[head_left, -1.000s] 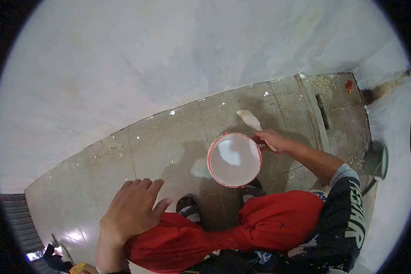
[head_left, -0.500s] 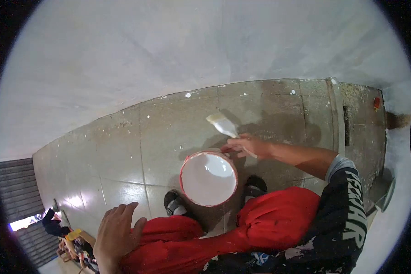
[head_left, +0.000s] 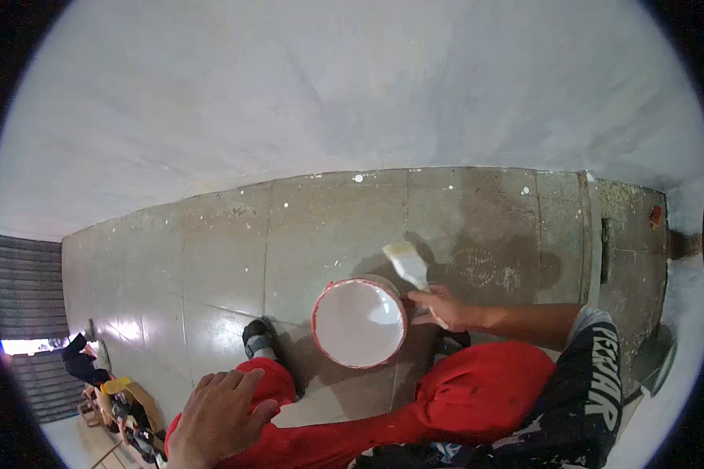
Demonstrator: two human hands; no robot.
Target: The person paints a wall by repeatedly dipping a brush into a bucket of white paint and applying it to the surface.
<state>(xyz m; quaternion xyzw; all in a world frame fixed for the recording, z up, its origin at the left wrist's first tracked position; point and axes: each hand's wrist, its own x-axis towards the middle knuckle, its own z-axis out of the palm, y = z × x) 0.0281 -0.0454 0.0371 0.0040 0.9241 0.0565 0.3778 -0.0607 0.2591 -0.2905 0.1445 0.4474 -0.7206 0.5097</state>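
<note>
In the head view, my right hand [head_left: 447, 306] is closed around the handle of a paintbrush [head_left: 408, 266]. Its wide, pale bristles point up and away from me, coated in white. Just left of that hand is a round bucket [head_left: 315, 328] with red paint smears along its rim and white paint inside. My right fingertips are right at the bucket's rim. Over my left thigh, my left hand [head_left: 223, 414] is open and holds nothing, its fingers stretched forward.
A pale wall [head_left: 352, 94] rises beyond the tiled floor [head_left: 219, 258], which has white paint spots. A red object [head_left: 655, 216] lies at far right, past a raised floor strip [head_left: 592, 242]. Another person [head_left: 94, 367] is at lower left near a slatted shutter [head_left: 27, 289].
The view has shifted left across the floor. My left foot has stepped left, and the bucket has moved left over the tiles. My right hand and the brush sit lower in view.
</note>
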